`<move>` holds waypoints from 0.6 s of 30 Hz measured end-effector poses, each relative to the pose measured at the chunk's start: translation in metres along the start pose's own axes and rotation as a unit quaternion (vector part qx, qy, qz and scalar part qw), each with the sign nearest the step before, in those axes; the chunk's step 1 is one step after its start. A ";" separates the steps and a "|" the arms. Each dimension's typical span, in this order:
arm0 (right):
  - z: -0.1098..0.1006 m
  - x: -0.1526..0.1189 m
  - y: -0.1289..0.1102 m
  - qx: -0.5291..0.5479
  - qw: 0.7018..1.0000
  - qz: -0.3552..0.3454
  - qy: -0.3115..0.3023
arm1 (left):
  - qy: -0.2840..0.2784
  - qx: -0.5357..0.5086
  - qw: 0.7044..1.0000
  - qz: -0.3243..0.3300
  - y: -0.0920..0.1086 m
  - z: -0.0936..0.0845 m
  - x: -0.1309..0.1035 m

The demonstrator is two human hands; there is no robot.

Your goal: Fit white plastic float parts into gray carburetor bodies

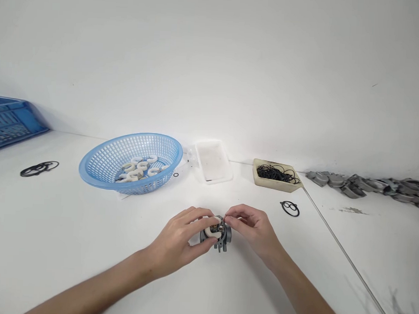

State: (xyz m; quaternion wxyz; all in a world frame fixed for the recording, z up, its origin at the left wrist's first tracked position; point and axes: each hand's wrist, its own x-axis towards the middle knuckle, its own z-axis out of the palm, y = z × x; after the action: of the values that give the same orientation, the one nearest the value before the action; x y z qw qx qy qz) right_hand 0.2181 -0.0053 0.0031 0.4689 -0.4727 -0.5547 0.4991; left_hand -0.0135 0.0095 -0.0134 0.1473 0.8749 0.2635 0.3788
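A grey metal carburetor (223, 246) sits on the white table in front of me, its open side facing up. A white C-shaped float (210, 233) lies in it, with brass parts in the middle. My left hand (179, 235) is closed around the carburetor's left side, fingers over the top edge and thumb at the near edge of the float. At the upper right edge of the carburetor, my right hand (255, 227) has thumb and forefinger pinched together; anything between the tips is too small to make out.
Behind stand a blue basket (89, 173) with several white floats, a white tray (214, 162) and a beige tray (276, 185) of black rubber rings. Black gaskets (290, 208) lie loose. A thin metal rod (345, 255), grey metal bowls (355, 185) and a blue crate (14, 121) flank them.
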 end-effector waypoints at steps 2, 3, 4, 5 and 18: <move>0.001 0.000 0.000 0.000 1.000 0.002 0.002 | -0.002 -0.005 1.000 -0.005 -0.001 0.000 0.000; 0.001 0.000 0.001 -0.001 1.000 0.003 0.002 | -0.004 -0.008 1.000 -0.008 -0.002 0.000 0.000; 0.002 0.000 0.001 -0.001 1.000 0.003 0.002 | -0.006 -0.010 1.000 -0.009 -0.003 0.000 0.000; 0.002 0.001 0.002 -0.002 1.000 0.003 0.002 | -0.008 -0.012 1.000 -0.010 -0.004 0.000 0.000; 0.005 0.000 0.001 0.026 0.999 0.018 0.010 | -0.007 -0.009 1.000 -0.002 -0.006 0.001 0.000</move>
State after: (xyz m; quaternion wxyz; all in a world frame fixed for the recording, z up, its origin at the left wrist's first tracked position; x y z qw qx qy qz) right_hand 0.2135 -0.0057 0.0020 0.4773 -0.4751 -0.5280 0.5173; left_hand -0.0148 0.0141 -0.0170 0.1575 0.8760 0.2605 0.3743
